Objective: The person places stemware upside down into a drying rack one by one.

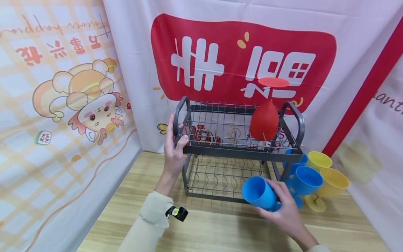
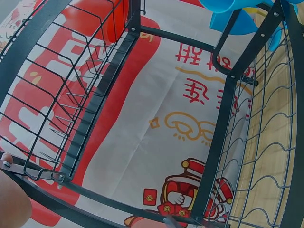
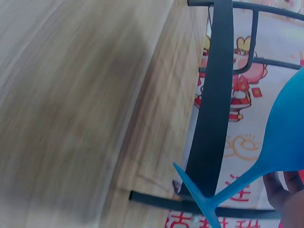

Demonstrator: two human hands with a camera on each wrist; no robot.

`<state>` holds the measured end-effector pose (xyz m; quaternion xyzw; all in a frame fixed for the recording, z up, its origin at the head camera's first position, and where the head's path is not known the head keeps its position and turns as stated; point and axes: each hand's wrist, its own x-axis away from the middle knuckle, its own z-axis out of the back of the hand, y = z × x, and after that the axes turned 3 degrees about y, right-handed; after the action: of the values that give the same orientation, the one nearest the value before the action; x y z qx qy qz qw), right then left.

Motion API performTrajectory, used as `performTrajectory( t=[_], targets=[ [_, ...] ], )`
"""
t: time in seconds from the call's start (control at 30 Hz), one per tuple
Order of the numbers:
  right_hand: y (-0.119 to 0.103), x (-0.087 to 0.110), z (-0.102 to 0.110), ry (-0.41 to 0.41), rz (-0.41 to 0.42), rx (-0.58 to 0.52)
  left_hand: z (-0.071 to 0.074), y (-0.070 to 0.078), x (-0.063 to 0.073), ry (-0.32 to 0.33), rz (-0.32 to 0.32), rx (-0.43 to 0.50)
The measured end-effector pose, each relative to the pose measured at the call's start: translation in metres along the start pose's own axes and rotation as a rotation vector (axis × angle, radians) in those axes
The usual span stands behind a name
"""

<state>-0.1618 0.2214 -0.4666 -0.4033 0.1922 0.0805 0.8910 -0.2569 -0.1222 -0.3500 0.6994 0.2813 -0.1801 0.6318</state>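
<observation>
At 5 o'clock from the middle of the rack (image 1: 240,153), head view: 1 blue goblet (image 1: 259,194). Judged light, stiff, perhaps slippery; best held by bowl or stem. Mouth tilted toward 10 o'clock; fingers of right hand (image 1: 284,204) clamped round the bowl, those of left hand (image 1: 174,152) on the rack's 9 o'clock end. Left wrist view: dark bars, thin wires. Right wrist view: plain blue bowl, slim stem, flared foot.

From the head we look forward and down on the whole rack (image 1: 239,153) at centre, while both wrist views, close and turned sideways, share its dark bars (image 3: 213,95) and the backdrop (image 2: 142,109).
</observation>
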Motion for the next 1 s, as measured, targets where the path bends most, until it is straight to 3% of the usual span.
performTrajectory(
  t=[0.5,0.73,1.0],
  targets=[
    [-0.022,-0.004,-0.026,-0.038,0.235,0.001,-0.001,0.000,0.000,0.004,0.000,0.012],
    [-0.029,-0.005,-0.028,-0.126,0.252,0.016,-0.001,0.000,0.001,0.023,0.015,-0.009],
    [-0.038,-0.007,-0.028,-0.169,0.296,0.028,0.004,0.001,0.009,0.059,0.032,-0.024]
  ],
)
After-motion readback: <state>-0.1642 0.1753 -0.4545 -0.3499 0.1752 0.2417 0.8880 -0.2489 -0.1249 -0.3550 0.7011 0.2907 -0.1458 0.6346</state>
